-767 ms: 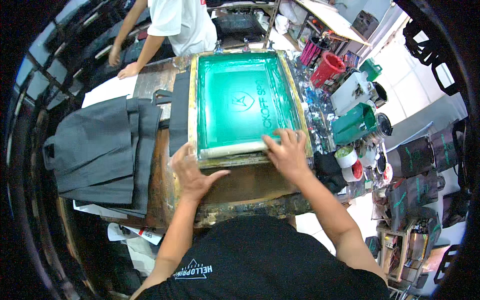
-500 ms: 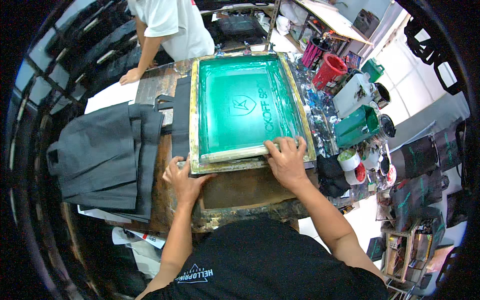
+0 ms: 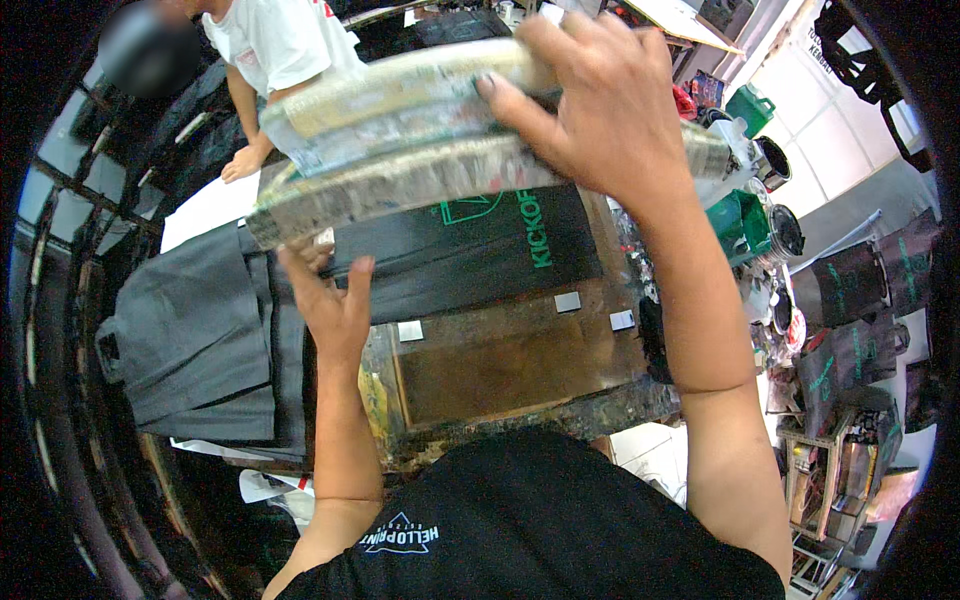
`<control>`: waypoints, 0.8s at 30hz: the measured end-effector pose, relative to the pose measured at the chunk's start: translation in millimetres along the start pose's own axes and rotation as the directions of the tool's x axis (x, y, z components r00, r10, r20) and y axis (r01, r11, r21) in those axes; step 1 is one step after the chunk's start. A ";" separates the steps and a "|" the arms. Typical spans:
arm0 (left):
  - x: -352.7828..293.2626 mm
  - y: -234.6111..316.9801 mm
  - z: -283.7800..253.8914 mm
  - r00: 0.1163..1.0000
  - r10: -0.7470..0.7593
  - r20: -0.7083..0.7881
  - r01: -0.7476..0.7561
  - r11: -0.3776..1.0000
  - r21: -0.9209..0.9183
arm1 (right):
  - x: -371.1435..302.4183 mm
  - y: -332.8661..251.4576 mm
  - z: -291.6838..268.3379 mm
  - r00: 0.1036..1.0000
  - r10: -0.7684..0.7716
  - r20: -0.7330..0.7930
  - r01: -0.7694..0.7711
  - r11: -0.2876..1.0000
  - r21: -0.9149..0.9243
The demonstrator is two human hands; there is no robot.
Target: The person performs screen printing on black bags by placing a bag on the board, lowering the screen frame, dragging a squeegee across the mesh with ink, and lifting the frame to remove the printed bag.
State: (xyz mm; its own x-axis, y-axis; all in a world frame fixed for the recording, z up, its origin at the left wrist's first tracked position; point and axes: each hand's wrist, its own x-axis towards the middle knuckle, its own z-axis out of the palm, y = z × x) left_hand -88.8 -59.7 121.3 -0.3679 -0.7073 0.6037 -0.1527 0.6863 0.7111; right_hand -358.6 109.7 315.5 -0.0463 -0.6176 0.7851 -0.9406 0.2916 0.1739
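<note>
A wooden screen-printing frame [image 3: 480,168] is tilted up, its stained near edge toward me. Along that edge lies a squeegee [image 3: 410,88] with a pale, paint-smeared wooden bar. My right hand [image 3: 615,115] grips the squeegee and the frame edge, its thumb along the bar. Below the frame's left corner is my left hand [image 3: 330,300], thumb spread away from partly hidden fingers; nothing shows in its grasp. Under the frame, a flat black fabric piece [image 3: 400,275] carries a green print, partly covered by the frame.
A stack of black fabric pieces [image 3: 200,340] lies at the left. Small white tabs [image 3: 568,302] sit on the brown board [image 3: 500,370]. Paint containers [image 3: 735,225] crowd the right edge. Across the table, a person in a white shirt [image 3: 275,45] rests a hand on it.
The frame's near edge has risen with the squeegee and my right hand, uncovering the printed black fabric. My left hand has left the frame's near-left corner and moved slightly left and forward.
</note>
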 end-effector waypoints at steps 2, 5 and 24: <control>-13.2 -18.8 -2.7 0.967 -0.169 0.192 0.095 0.934 0.344 | 23.0 9.7 -2.8 0.983 0.061 0.174 -0.069 0.997 0.039; -57.8 -36.0 -5.2 0.837 -0.502 0.217 0.126 0.563 0.817 | 46.0 18.9 -7.5 0.950 0.108 0.294 -0.120 0.993 0.021; 172.3 -66.3 -164.5 0.883 -0.359 0.301 0.267 0.913 0.308 | 84.1 21.1 -16.6 0.863 0.176 0.474 -0.191 0.981 -0.016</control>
State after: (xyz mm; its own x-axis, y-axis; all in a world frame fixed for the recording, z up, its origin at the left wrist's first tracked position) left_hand 8.8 -255.0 237.4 -0.5462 -0.8204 0.1692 -0.5198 0.4904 0.6995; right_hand -376.7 76.1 395.1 -0.3648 -0.8279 0.4261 -0.9089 0.4160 0.0302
